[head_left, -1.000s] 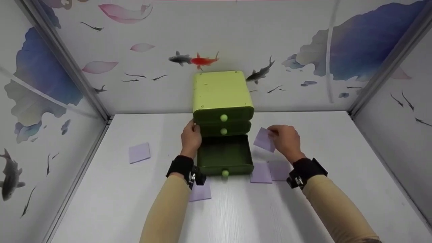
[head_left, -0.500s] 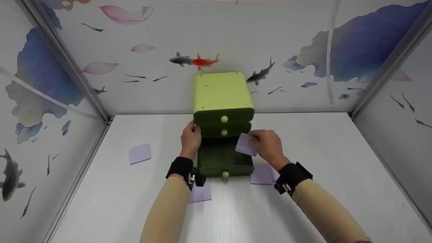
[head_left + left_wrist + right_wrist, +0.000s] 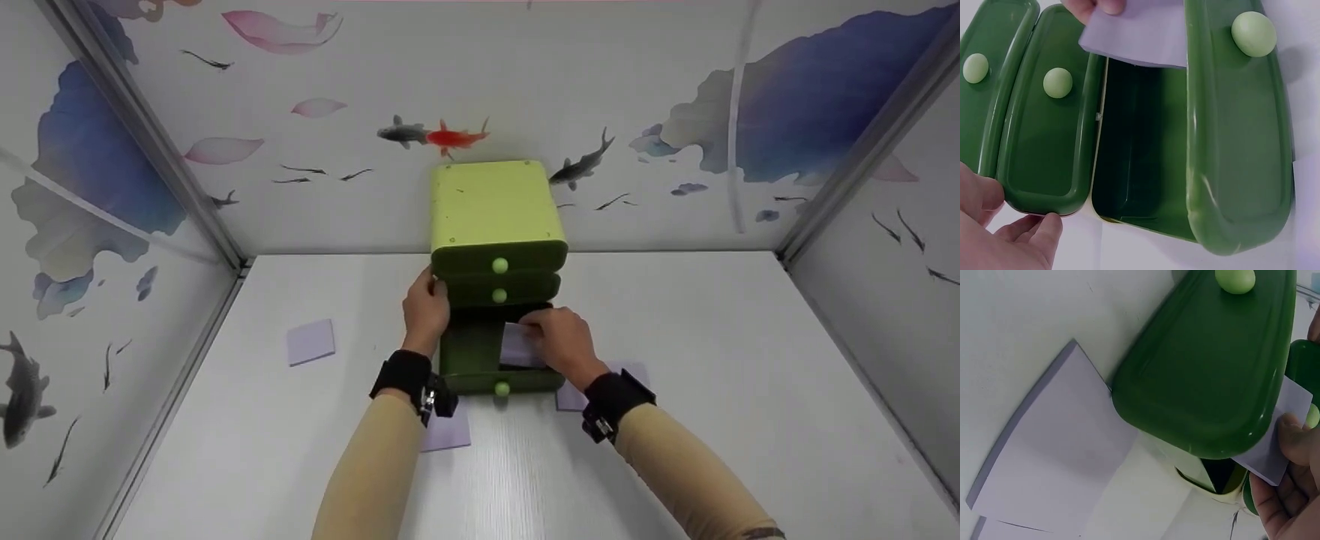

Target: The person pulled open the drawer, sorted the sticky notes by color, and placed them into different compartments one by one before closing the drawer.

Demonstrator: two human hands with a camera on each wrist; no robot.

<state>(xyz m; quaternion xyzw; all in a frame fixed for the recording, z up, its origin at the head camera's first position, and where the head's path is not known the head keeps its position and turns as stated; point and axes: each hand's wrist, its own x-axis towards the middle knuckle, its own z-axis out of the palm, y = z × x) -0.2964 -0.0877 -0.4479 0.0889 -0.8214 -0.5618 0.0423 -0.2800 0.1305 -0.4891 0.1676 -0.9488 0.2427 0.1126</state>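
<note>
A small green cabinet of three drawers stands by the back wall, its bottom drawer pulled out. My right hand pinches a purple sticky-note pad between thumb and fingers, over the right part of that drawer. The left wrist view shows the pad slanting across the drawer opening. At the cabinet's left side, my left hand holds the edge by the middle drawer. Its thumb is near the front, the other fingers along the side. The upper two drawers look pushed in.
Another purple pad lies on the white table at the left. One more pad is partly under my left wrist. Further pads lie right of the open drawer, partly covered by my right wrist. Printed panels surround the table.
My right hand has carried the purple pad leftward and down, from beside the cabinet to within the open bottom drawer's outline. My left hand has stayed on the cabinet's side.
</note>
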